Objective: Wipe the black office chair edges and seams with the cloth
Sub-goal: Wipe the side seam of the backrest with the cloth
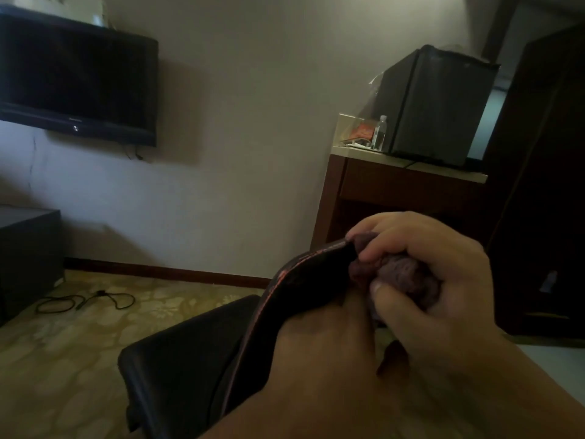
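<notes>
The black office chair fills the lower middle; its seat point(186, 362) lies below and its backrest point(304, 280), edged with reddish stitching, curves up to a top corner. My right hand point(437, 274) is closed around a bunched purple cloth point(402, 274) and presses it against that top corner of the backrest. My left hand point(316, 359) sits just below, gripping the backrest edge from the near side; its fingers are hidden behind the chair.
A wall-mounted TV point(76, 80) hangs at the left. A wooden desk point(395, 185) at the right carries a black mini fridge point(433, 106) and a water bottle point(380, 133). A dark wardrobe point(544, 185) stands far right. A cable point(85, 301) lies on the patterned floor.
</notes>
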`<state>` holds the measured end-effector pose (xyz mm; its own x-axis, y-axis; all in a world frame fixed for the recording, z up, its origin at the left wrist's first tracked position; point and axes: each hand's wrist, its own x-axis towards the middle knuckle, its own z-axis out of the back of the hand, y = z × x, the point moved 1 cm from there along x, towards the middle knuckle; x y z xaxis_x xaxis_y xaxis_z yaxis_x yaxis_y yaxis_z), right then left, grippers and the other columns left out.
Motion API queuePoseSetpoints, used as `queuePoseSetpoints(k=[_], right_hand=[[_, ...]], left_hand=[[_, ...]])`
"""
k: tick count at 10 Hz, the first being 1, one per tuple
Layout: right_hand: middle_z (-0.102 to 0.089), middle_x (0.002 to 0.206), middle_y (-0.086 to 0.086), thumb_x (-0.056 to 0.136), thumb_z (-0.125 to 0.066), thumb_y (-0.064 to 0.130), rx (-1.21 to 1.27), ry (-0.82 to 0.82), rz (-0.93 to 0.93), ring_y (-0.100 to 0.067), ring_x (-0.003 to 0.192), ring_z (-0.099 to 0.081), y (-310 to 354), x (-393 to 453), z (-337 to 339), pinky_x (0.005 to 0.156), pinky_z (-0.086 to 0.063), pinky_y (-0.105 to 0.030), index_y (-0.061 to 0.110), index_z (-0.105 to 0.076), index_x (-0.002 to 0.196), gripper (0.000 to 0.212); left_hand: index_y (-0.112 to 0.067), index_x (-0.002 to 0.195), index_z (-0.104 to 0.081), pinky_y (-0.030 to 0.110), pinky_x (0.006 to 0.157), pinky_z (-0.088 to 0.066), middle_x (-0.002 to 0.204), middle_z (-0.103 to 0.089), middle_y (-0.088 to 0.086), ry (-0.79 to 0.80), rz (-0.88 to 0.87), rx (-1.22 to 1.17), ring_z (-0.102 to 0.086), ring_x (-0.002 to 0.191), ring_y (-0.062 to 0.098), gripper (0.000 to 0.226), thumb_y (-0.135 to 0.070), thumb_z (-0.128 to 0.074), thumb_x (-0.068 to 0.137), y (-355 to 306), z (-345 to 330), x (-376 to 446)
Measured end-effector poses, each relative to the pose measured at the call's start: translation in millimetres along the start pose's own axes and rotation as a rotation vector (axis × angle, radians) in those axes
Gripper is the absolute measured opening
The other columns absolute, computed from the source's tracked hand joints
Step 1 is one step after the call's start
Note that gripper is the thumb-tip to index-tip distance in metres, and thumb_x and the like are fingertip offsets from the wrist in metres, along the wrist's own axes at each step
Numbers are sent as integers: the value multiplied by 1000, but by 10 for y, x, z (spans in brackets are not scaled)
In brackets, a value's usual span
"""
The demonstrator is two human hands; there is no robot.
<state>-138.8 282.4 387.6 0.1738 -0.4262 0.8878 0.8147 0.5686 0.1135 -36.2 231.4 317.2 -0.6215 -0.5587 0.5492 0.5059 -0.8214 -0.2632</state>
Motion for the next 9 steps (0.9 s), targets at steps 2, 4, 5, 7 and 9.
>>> queuePoseSetpoints(k=[2,4,5,7,9], right_hand=[[-70,93,-5,63,-56,7,-26,5,4,-17,96,-68,-22,-8,76,81,-54,-28,4,-68,76,18],[-69,93,-8,64,-57,8,-3,20,4,-19,95,-67,26,-62,63,80,-53,-29,4,-68,77,18],[-70,93,-5,66,-57,10,-48,-9,-17,-15,94,-67,12,-59,78,81,-53,-24,4,-69,78,18],[-69,93,-8,69,-57,12,-55,-8,33,-15,95,-66,83,-130,24,83,-50,-22,3,-68,80,18],[-68,90,-8,70,-56,10,-60,-51,35,-12,98,-65,124,-187,-82,86,-48,-19,2,-67,78,16]], left_hand=[[-28,149,-30,37,98,-48,136,-55,0,-55,23,-133,-57,119,23,68,-58,-43,89,-96,-7,-38],[-39,150,-29,24,108,-41,141,-50,-19,-111,-56,-278,-52,123,1,69,-60,-47,86,-82,94,-178],[-51,147,-18,16,107,-40,138,-43,-31,-61,-83,-409,-45,118,-13,74,-67,-44,80,-66,245,-391],[-36,123,-56,2,59,-47,91,-64,-26,-423,-215,-435,-62,70,-11,38,-41,-55,85,115,609,-688],[-34,119,-51,17,68,-54,96,-60,-21,-547,8,-517,-62,91,1,38,-46,-50,83,461,709,-624]])
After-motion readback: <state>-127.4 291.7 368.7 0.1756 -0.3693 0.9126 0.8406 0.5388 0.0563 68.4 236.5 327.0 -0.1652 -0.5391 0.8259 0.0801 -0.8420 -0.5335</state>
